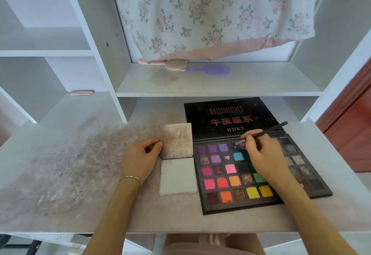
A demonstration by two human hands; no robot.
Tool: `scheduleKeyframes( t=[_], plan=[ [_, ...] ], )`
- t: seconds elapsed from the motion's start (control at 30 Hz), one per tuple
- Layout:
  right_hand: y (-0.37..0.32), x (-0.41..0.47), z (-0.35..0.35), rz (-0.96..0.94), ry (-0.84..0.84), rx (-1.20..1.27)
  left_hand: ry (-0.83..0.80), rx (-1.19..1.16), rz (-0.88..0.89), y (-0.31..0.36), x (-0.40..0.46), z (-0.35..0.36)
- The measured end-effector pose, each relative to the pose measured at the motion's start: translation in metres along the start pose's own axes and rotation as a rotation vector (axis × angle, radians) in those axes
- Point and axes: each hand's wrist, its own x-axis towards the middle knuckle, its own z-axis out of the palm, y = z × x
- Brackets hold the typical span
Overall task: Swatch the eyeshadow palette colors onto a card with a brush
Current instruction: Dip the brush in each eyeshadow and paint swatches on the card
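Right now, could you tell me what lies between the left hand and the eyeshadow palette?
In the head view, only the hinged card lies between the left hand and the palette; the hand holds its raised flap.

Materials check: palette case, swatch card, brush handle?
Palette: looks like matte black cardboard, given its thin flat lid with printed lettering; could be plastic. Card: white paper or thin board, dull, stained with powder, folded at a crease. Brush: slim dark handle, plastic or painted wood; cannot tell which.
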Motion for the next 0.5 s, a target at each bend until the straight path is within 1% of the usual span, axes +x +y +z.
scheduleKeyframes(
  t=[0.17, 0.3, 0.5],
  plan=[
    [-0.0015, -0.0002, 0.0009, -0.002, -0.068, -0.044, 0.006, 0.004, -0.011, 0.0008, -0.0003, -0.0006],
    [-0.0032, -0.0007, -0.0007, -0.013, -0.044, -0.043, 0.003, 0.024, -0.007, 0.0019, -0.0011, -0.0010],
    [-0.0037, -0.0017, -0.0003, -0.003, -0.059, -0.048, 0.004, 0.021, -0.014, 0.0008, -0.0013, -0.0012]
  ],
)
